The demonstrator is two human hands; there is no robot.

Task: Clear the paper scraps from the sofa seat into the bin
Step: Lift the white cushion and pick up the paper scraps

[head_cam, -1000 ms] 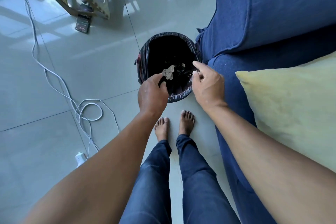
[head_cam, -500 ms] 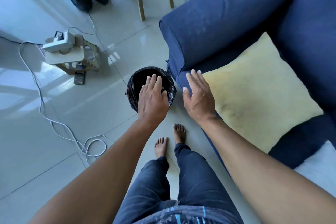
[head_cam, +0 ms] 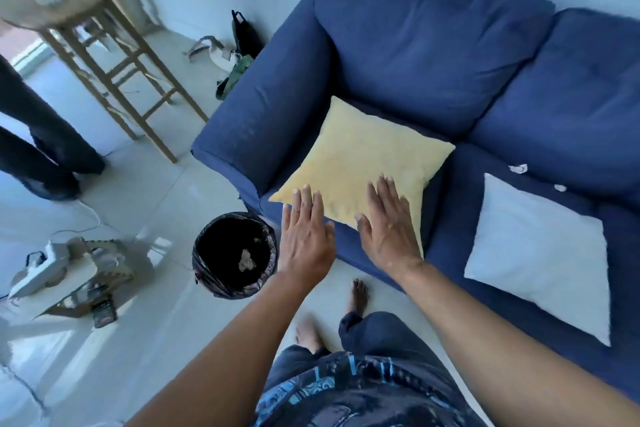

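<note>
Your hands, left [head_cam: 304, 236] and right [head_cam: 389, 229], are flat and empty; reach next for the white paper scraps [head_cam: 518, 168] on the blue fabric sofa seat [head_cam: 540, 180].

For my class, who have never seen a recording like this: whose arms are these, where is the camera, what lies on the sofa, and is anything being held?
There is no machine here. A person wears one wide-angle camera on the head, looking down, so the arms are the wearer's own. The left hand and right hand are both flat and open, with nothing in their grip; they reach out over the front edge of the blue sofa, the right one over the yellow cushion. A white cushion lies further right. Two small white paper scraps sit on the seat behind it. On the floor beside the sofa stands a bin lined with a black bag, with some scraps already inside. Another person's legs stand at the far left.
</note>
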